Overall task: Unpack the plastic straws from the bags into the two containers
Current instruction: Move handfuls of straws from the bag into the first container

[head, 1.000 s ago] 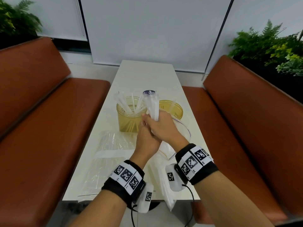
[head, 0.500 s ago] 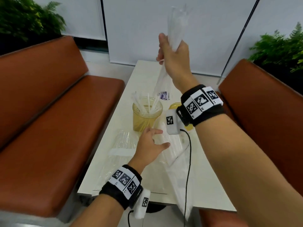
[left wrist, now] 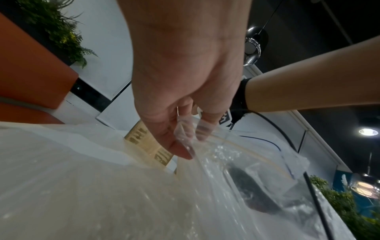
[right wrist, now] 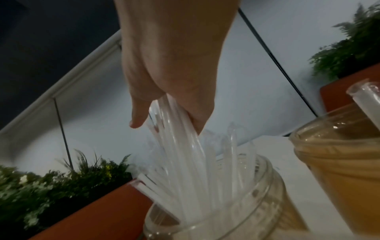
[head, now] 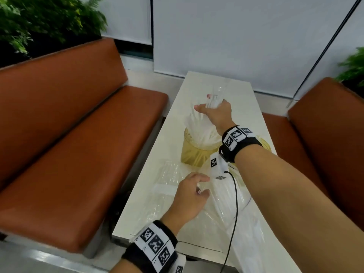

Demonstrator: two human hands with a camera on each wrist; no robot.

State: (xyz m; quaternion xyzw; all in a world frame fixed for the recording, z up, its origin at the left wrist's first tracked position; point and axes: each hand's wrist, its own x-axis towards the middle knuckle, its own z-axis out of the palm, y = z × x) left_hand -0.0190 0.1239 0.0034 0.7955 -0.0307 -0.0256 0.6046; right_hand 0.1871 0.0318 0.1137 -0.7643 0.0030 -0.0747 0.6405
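Note:
My right hand (head: 208, 104) grips a bundle of translucent straws (head: 199, 127) from above; in the right wrist view the right hand (right wrist: 164, 123) has the straws (right wrist: 185, 162) fanning down into the left container (right wrist: 222, 216). That amber container (head: 194, 152) stands mid-table. The second amber container (right wrist: 339, 170) sits right of it with one straw in it, and my right wrist mostly covers the container (head: 265, 144) in the head view. My left hand (head: 201, 186) lies nearer me and pinches the film of a clear plastic bag (left wrist: 236, 162), as the left hand (left wrist: 191, 139) shows up close.
More clear bags (head: 167, 186) lie flat over the near half of the narrow white table (head: 206, 87). Orange bench seats (head: 78, 144) flank both sides. A black cable (head: 235, 203) hangs from my right wrist across the bags. Plants stand behind the benches.
My right hand came down from head height and lowered the straw bundle into the left container. My left hand moved onto the bag on the table and pinched it.

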